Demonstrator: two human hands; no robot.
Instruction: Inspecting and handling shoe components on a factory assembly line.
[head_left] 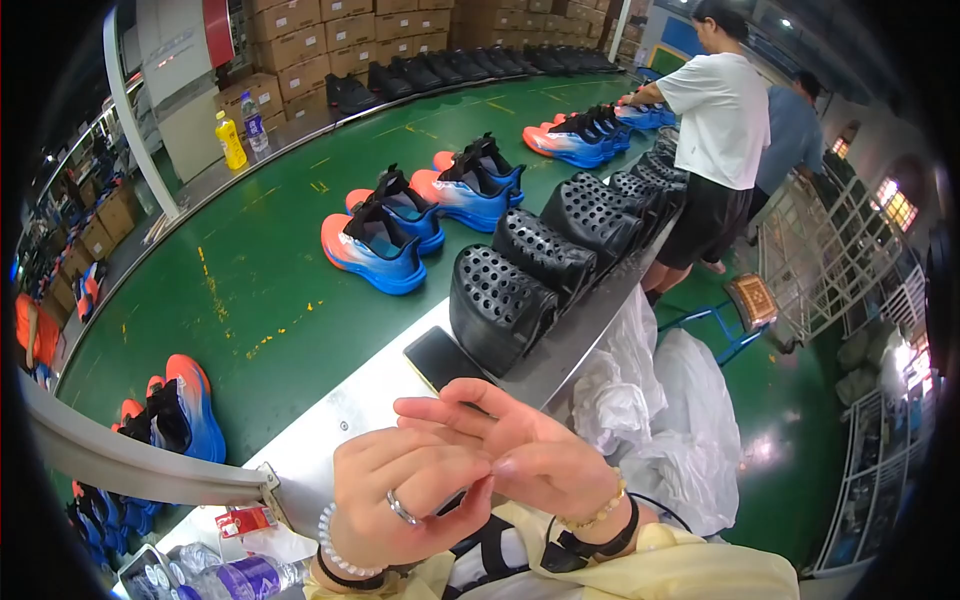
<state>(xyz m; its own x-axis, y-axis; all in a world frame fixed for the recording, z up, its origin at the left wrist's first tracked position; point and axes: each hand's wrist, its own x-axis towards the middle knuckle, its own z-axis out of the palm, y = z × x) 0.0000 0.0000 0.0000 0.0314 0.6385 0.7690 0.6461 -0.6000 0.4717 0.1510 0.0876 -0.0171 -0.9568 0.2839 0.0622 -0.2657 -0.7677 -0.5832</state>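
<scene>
Apparently the left hand [405, 488], fingers curled, and right hand [545, 455], loosely spread, touch, whether gripping anything I cannot tell, and a careless forward reach could shove the dark phone [443, 359] at twelve o'clock into the black clog [497, 310] beyond.

Glare whitens the green floor [790, 430]; edges bend.

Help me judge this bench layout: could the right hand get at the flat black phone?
Probably yes: the flat black phone lies just beyond the right hand, with nothing visibly between, though it meets the left hand.
</scene>
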